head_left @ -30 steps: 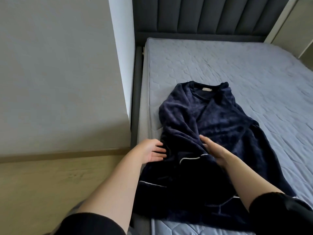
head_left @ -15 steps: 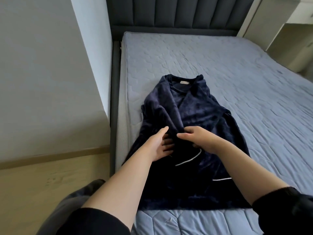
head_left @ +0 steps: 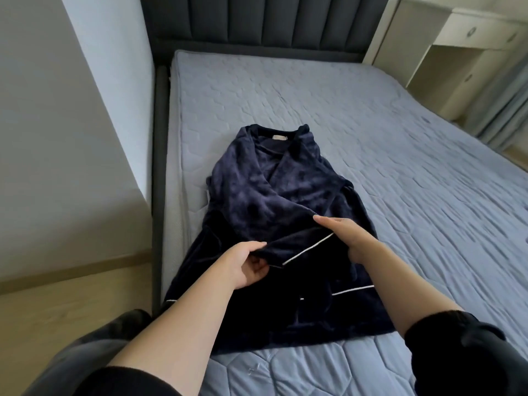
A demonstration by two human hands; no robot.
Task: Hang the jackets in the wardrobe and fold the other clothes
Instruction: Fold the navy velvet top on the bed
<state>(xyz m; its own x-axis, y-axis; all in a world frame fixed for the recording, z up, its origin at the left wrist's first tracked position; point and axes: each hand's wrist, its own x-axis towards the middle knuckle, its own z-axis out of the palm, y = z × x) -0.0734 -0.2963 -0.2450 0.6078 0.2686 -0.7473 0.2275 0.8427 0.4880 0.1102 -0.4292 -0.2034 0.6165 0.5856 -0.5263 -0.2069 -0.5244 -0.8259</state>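
A bare grey-blue mattress (head_left: 371, 132) fills the room, with a dark padded headboard (head_left: 265, 21) at the far end. A navy fleece robe (head_left: 274, 201) lies near the left edge. The left hand (head_left: 243, 264) pinches its white-piped sleeve cuff (head_left: 297, 247); the right hand (head_left: 347, 237), fingers curled, clasps the cuff's other end.

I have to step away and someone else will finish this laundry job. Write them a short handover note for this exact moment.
Left hand: pinching the white-piped edge of a folded-over flap of the navy robe.
Right hand: resting on the same flap, fingers at its upper edge; grip unclear.
Robe: lying collar-away on the mattress, near its left side, hem at the near edge.
Done: robe laid out, the flap brought across the front.
Left: finish this robe. No wardrobe, hanger or other clothes are in view.
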